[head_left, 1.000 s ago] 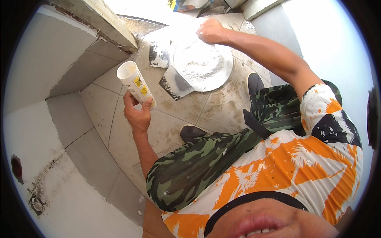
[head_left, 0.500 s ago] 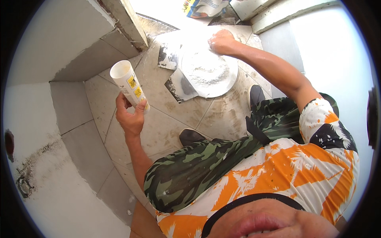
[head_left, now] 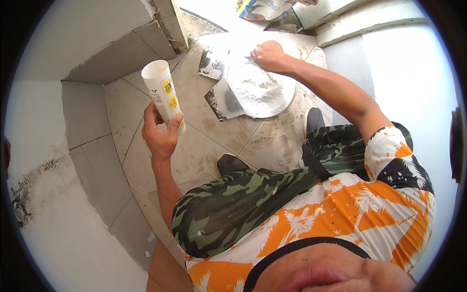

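My left hand is wrapped around the lower part of a white plastic tube with yellow picture panels. The tube leans a little, its wide open end up. At the far rim of a round white basin on the floor is my right hand, closed, with whitish dust on it; what its fingers hold, if anything, is hidden in the glare. White powder lies in the basin, lumpy on its surface.
Two broken tile pieces, one upper and one lower, lie against the basin's left side. A printed bag stands by the doorway. Grey-tiled walls rise at the left. My dark shoes are near the basin on the dirty tiled floor.
The tube in my left hand has shifted slightly right and up and stands a bit more upright. My right hand has moved slightly left along the basin's far side. The view has shifted slightly.
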Demonstrator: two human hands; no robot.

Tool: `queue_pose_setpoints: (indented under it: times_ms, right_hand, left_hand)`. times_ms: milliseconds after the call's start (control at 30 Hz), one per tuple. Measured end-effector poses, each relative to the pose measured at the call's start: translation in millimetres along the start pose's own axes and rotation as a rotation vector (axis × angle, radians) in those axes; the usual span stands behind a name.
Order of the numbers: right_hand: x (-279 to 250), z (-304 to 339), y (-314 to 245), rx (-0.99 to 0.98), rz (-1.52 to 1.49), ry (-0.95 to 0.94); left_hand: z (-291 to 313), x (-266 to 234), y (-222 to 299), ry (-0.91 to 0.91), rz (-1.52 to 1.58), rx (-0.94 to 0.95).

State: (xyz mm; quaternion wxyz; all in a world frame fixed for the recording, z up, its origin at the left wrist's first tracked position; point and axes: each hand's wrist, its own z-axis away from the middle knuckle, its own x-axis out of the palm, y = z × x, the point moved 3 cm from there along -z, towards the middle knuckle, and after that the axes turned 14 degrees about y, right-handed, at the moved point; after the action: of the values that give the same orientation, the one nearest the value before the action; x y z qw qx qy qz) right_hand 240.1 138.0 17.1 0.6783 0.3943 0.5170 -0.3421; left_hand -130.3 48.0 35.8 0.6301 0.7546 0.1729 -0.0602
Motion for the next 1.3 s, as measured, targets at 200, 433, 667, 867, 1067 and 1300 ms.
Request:
queue_pose_setpoints:
  times_ms: [200,433,667,867,1067,1300]
  right_hand:
    - [-17,8,4,0.089,-0.041,0.006]
    - [-17,-13,-13,0.018,-0.041,0.055]
    - [-23,-2,-29,-0.09,-0.038,0.107]
    - [-32,24,-19,-0.146,-0.047,0.078]
    - [-40,56,-13,-0.133,-0.119,0.147]
    - [-35,63,-17,-0.086,-0.115,0.077]
  left_hand:
    - [1,-3,0,0.009,0.011,-0.026]
    - [1,2,1,-0.006,0.005,-0.033]
    - [6,5,-4,-0.006,0.0,-0.032]
    - [9,2,-6,0.038,0.013,-0.005]
    - [5,-4,-4,0.072,-0.027,0.029]
    - [1,1,-4,0.095,-0.01,0.08]
